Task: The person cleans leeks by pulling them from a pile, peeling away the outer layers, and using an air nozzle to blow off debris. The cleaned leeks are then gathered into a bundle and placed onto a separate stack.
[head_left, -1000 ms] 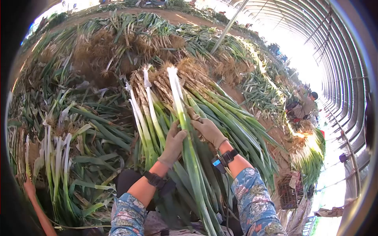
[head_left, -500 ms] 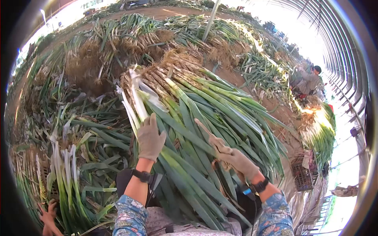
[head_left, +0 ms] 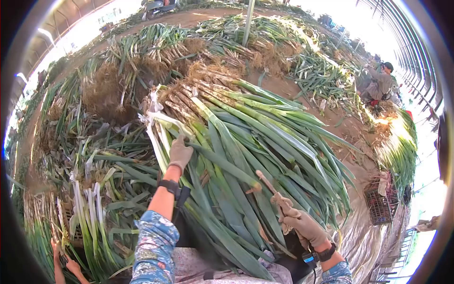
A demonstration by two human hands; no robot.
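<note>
With its long axis running from beyond and left of the fingers back rightward, the leaf [head_left: 222,163] is pinched by the nearer left hand [head_left: 180,155], while a tan bundle [head_left: 283,205] is clasped in the right hand's [head_left: 308,227] curled fingers.

Curved metal ribs [head_left: 418,52] arch along the right side, with glaring white daylight between and beyond them. Underneath runs a brown dirt floor [head_left: 279,90], pale crinkled sheeting [head_left: 357,241] covering its lower right. A thin upright pole [head_left: 248,23] and a parked scooter [head_left: 158,6] stand toward the back.
</note>
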